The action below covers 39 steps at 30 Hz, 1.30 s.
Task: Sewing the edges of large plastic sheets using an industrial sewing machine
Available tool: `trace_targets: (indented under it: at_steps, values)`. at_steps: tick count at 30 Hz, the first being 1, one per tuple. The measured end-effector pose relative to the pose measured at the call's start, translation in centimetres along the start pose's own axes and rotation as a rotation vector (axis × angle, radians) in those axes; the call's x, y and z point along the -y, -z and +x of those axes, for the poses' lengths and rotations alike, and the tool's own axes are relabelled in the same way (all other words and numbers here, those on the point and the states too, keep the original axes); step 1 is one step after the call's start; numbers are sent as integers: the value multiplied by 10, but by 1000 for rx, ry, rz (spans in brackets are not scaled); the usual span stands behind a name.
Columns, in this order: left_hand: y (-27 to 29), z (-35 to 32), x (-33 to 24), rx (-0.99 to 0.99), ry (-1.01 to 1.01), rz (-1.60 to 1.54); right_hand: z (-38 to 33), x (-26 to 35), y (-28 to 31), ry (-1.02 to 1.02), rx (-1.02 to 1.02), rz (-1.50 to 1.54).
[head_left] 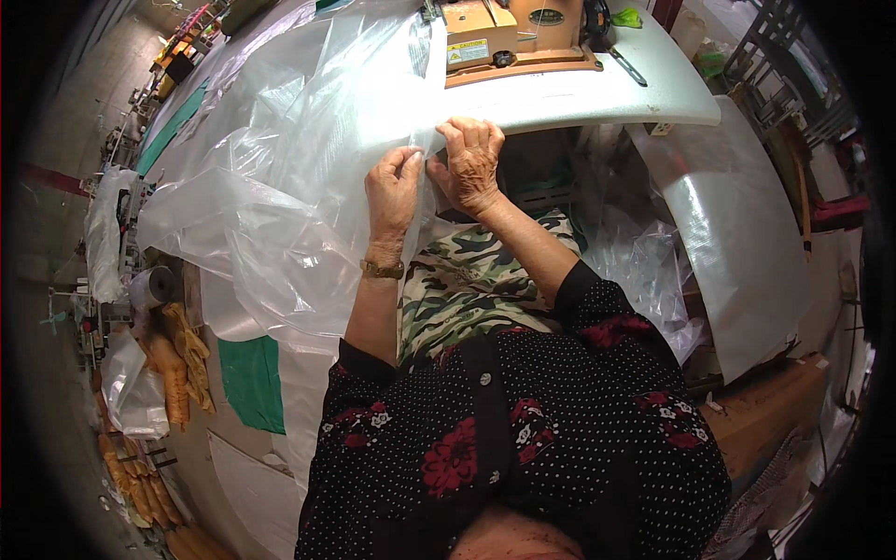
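Note:
A large clear plastic sheet [280, 196] drapes over the left part of the white table [579, 107] and hangs off its front edge. My left hand [392, 191] pinches the sheet's right edge between thumb and fingers, in front of the table. Close beside it, my right hand [471, 163] is closed at the table's front edge, its fingers curled and its thumb against the same strip of sheet. Just what lies under the right fingers is hidden. Beyond my hands stands a tan sewing machine [551, 42], and the sheet's edge runs up along its left side.
A dark narrow hand tool [628, 67] lies right of the machine, near a small bright green item [627, 18]. More clear plastic [644, 271] hangs under the table at right, above a cardboard box [765, 411]. Green cloth [250, 383] hangs at left.

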<state>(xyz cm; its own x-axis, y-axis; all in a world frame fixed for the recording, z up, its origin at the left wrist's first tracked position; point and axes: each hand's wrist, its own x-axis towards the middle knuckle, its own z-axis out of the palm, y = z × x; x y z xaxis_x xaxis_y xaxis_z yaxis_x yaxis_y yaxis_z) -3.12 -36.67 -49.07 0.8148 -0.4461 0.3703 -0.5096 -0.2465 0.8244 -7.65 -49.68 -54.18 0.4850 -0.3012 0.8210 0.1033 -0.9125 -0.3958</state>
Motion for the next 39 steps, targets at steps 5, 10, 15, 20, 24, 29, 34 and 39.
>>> trace_targets:
  at_steps: [5,10,15,20,24,29,34,39]
  values:
    - [6,0,-16,31,52,-62,11,0,9,65,-68,16]
    - [14,5,-37,15,76,-152,37,12,36,208,-134,195]
    - [18,6,-53,27,59,-259,57,25,59,247,-75,238]
    - [17,6,-55,2,79,-332,55,38,62,173,-29,259]
    - [21,5,-55,73,221,-527,53,41,60,195,-25,207]
    - [20,11,-55,105,307,-895,48,45,63,213,20,131]
    - [16,21,-44,68,389,-899,42,34,62,351,82,203]
    - [46,45,-61,-6,91,-178,61,-2,30,-336,-213,780]
